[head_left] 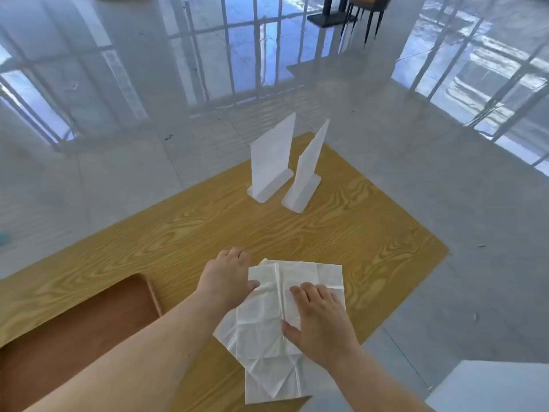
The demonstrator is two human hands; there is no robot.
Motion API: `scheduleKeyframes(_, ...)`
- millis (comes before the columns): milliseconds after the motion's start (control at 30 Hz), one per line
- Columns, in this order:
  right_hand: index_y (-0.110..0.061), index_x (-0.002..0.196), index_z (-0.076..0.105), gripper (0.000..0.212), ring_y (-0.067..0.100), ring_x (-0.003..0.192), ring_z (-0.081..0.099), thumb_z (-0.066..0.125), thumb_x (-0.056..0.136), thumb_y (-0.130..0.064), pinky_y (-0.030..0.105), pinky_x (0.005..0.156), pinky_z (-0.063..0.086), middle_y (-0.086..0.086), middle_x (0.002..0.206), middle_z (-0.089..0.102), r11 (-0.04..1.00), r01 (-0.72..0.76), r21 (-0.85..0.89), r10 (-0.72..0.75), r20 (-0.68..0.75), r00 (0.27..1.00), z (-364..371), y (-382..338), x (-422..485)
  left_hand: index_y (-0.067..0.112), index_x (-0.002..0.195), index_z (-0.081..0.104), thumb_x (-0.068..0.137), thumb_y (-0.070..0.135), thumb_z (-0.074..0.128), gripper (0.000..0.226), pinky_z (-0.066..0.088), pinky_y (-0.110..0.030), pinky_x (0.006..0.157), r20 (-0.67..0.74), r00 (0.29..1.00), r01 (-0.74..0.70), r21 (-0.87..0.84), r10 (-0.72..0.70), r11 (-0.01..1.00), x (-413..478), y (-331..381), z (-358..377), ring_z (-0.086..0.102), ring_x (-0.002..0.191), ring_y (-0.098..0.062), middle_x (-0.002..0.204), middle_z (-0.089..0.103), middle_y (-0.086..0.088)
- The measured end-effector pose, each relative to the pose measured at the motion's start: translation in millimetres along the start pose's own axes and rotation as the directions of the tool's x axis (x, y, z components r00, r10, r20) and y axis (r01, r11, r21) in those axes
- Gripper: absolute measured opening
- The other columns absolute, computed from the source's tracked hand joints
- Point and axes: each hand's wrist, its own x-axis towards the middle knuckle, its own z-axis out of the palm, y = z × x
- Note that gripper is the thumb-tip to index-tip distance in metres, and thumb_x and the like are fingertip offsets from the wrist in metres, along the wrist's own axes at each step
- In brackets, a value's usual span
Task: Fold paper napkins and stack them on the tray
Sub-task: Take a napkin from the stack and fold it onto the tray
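Observation:
A loose pile of creased white paper napkins (264,337) lies on the near right part of the wooden table (184,233). The top napkin (312,275) is spread flat with a fold line running down its middle. My right hand (319,319) presses flat on it, fingers spread, just right of that crease. My left hand (227,278) rests at the napkin's left edge, thumb touching the paper, fingers curled down on the table. A brown tray (89,337) sits at the near left with nothing visible on it, partly hidden by my left forearm.
Two white upright napkin holders (271,168), (306,179) stand side by side at the table's far end. Glossy tiled floor surrounds the table. A pale box corner (499,388) shows at the bottom right. Chair legs and a table base (350,16) stand far off.

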Motion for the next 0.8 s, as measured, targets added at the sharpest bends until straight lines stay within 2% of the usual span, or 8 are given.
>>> scheduleKeyframes(300, -0.022, 0.144, 0.045, 0.073, 0.022, 0.131, 0.051, 0.041, 0.088, -0.068, 0.037, 0.107, 0.045, -0.003, 0.141, 0.055, 0.998, 0.011, 0.059, -0.014, 0.038, 0.999, 23, 9, 0, 0.022, 0.139, 0.051, 0.086, 0.058, 0.073, 0.068, 0.052, -0.039, 0.100, 0.070, 0.987, 0.148, -0.080, -0.143, 0.986, 19, -4, 21, 0.054, 0.125, -0.024, 0.135, 0.055, 0.000)
scheduleKeyframes(400, -0.020, 0.145, 0.047, 0.074, 0.023, 0.132, 0.052, 0.043, 0.087, -0.067, 0.037, 0.107, 0.047, -0.002, 0.141, 0.057, 0.998, 0.014, 0.069, -0.016, 0.030, 0.999, 26, 8, 0, 0.025, 0.121, 0.060, 0.083, 0.059, 0.075, 0.053, 0.052, -0.038, 0.096, 0.067, 0.984, 0.170, -0.106, -0.163, 0.980, 23, -6, 22, 0.054, 0.118, -0.022, 0.123, 0.057, 0.002)
scheduleKeyframes(533, -0.021, 0.146, 0.045, 0.074, 0.023, 0.132, 0.050, 0.043, 0.088, -0.067, 0.036, 0.107, 0.046, -0.002, 0.142, 0.056, 0.998, 0.013, 0.059, -0.015, 0.039, 0.999, 25, 8, 2, 0.027, 0.103, 0.061, 0.086, 0.052, 0.074, 0.033, 0.051, -0.034, 0.090, 0.070, 0.988, 0.147, -0.123, -0.139, 0.982, 23, -9, 23, 0.054, 0.109, -0.019, 0.113, 0.057, 0.004)
scheduleKeyframes(600, -0.021, 0.147, 0.043, 0.075, 0.022, 0.133, 0.049, 0.041, 0.087, -0.067, 0.036, 0.108, 0.045, -0.003, 0.144, 0.054, 0.998, 0.007, 0.054, -0.010, 0.062, 0.998, 25, 8, 2, 0.027, 0.105, 0.060, 0.087, 0.049, 0.073, 0.032, 0.052, -0.034, 0.091, 0.055, 0.990, 0.138, -0.170, -0.130, 0.976, 21, -10, 27, 0.056, 0.110, -0.019, 0.113, 0.058, 0.004)
scheduleKeyframes(700, -0.022, 0.145, 0.043, 0.074, 0.022, 0.133, 0.048, 0.042, 0.087, -0.068, 0.036, 0.107, 0.044, -0.003, 0.143, 0.053, 0.999, 0.006, 0.049, -0.010, 0.064, 0.998, 26, 8, 1, 0.022, 0.125, 0.056, 0.089, 0.052, 0.070, 0.049, 0.051, -0.036, 0.097, 0.018, 0.982, 0.187, -0.256, -0.188, 0.948, 21, -13, 31, 0.055, 0.117, -0.022, 0.123, 0.056, 0.002)
scheduleKeyframes(800, -0.022, 0.144, 0.044, 0.073, 0.022, 0.133, 0.048, 0.042, 0.087, -0.067, 0.036, 0.106, 0.045, -0.003, 0.143, 0.053, 0.999, 0.013, 0.044, -0.015, 0.051, 0.999, 28, 9, 1, 0.022, 0.122, 0.060, 0.093, 0.050, 0.066, 0.041, 0.050, -0.036, 0.096, 0.043, 0.976, 0.217, -0.265, -0.213, 0.940, 25, -16, 31, 0.054, 0.116, -0.022, 0.121, 0.056, 0.000)
